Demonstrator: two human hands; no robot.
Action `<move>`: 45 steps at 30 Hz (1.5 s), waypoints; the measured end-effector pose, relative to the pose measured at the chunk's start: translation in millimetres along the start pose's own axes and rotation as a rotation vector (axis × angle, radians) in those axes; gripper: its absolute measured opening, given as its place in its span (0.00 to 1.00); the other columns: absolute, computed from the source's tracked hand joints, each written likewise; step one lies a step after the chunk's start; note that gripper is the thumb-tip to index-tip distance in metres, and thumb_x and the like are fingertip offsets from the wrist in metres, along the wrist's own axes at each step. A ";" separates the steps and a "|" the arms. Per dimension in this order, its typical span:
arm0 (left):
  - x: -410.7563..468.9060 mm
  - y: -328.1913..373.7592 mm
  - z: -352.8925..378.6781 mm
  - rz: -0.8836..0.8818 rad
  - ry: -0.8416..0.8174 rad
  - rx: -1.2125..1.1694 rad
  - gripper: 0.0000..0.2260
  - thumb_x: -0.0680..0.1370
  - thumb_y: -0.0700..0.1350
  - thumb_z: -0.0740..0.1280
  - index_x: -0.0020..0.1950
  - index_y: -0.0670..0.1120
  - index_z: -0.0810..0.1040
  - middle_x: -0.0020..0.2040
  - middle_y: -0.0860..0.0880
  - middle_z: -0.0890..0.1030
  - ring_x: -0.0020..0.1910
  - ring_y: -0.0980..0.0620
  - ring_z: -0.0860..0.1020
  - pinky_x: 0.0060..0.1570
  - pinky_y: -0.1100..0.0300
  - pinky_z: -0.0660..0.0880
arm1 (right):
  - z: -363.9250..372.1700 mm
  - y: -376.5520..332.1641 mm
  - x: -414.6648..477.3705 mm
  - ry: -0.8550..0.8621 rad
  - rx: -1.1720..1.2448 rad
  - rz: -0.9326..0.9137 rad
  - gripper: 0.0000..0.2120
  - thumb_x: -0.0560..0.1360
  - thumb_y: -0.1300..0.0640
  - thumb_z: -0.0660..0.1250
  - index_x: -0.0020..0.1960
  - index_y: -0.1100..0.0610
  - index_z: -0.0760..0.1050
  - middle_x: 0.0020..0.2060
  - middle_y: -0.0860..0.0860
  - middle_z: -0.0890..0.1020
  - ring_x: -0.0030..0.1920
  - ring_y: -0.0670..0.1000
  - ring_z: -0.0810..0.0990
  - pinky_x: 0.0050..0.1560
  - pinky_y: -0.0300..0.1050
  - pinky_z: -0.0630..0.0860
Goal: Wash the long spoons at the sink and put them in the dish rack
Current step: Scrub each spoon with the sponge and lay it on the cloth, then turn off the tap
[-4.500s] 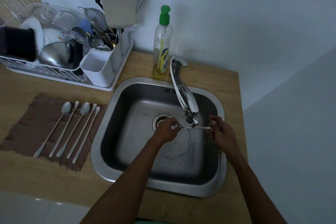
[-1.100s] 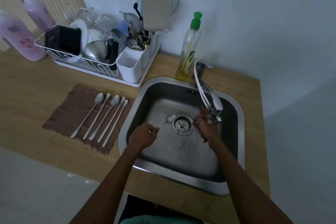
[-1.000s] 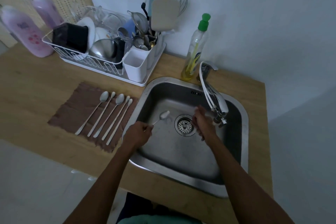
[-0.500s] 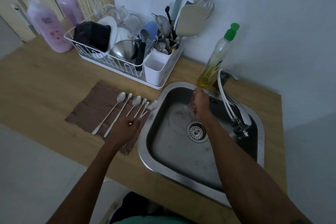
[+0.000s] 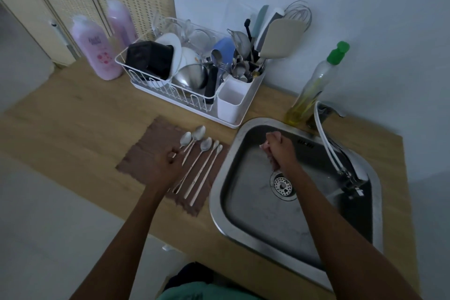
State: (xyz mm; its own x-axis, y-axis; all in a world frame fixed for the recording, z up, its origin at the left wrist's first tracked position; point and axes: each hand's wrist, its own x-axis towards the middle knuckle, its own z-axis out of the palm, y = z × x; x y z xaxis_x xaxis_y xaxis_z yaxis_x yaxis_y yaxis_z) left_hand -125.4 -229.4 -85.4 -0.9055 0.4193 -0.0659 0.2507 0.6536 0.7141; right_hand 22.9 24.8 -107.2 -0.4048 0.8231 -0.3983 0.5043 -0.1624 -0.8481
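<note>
Long spoons (image 5: 198, 165) — five, side by side, bowls toward 1 o'clock — lie on the brown mat (image 5: 146, 151) at the sink's (image 5: 219, 202) 9 o'clock, staged within reach for washing. Left hand (image 5: 165, 167) rests over the leftmost handle, fingers bent down; pinching or merely touching cannot be told. Right hand (image 5: 280, 151) hangs inside the basin toward 12 o'clock, fingers curled in a loose fist, nothing visibly held — probably waiting to receive a spoon. Dish rack (image 5: 180, 105), at the sink's 11 o'clock, holds bowls, a plate and a dark container; its white caddy (image 5: 230, 102) keeps utensils in the rear compartment, the front one appearing empty.
</note>
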 end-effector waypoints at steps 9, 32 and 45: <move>45.4 -37.5 -13.8 -0.289 0.103 -0.052 0.13 0.73 0.51 0.71 0.44 0.41 0.84 0.42 0.40 0.85 0.46 0.44 0.83 0.44 0.56 0.75 | 50.4 -6.9 -17.9 -0.084 0.129 0.082 0.10 0.82 0.54 0.58 0.51 0.59 0.74 0.37 0.57 0.80 0.33 0.52 0.80 0.32 0.39 0.76; 4.1 27.9 67.0 0.491 -0.261 0.154 0.09 0.76 0.50 0.66 0.45 0.49 0.84 0.37 0.49 0.84 0.38 0.48 0.80 0.43 0.55 0.77 | -88.3 96.8 -46.6 0.308 0.432 0.440 0.21 0.81 0.43 0.59 0.33 0.53 0.70 0.24 0.51 0.69 0.23 0.51 0.66 0.33 0.45 0.75; -89.1 138.7 211.2 0.369 -0.763 0.071 0.11 0.80 0.49 0.62 0.45 0.47 0.82 0.37 0.49 0.85 0.37 0.53 0.82 0.42 0.59 0.77 | -186.5 105.1 -45.5 0.066 -0.429 -0.010 0.08 0.79 0.64 0.62 0.49 0.62 0.79 0.40 0.55 0.81 0.38 0.52 0.77 0.39 0.42 0.69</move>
State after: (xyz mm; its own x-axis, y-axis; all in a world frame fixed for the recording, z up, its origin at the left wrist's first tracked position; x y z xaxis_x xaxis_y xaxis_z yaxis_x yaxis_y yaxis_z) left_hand 62.3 -43.0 -127.7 -0.2893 0.9065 -0.3076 0.5284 0.4192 0.7383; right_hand 236.6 71.8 -113.1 -0.3688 0.8589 -0.3553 0.7774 0.0756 -0.6244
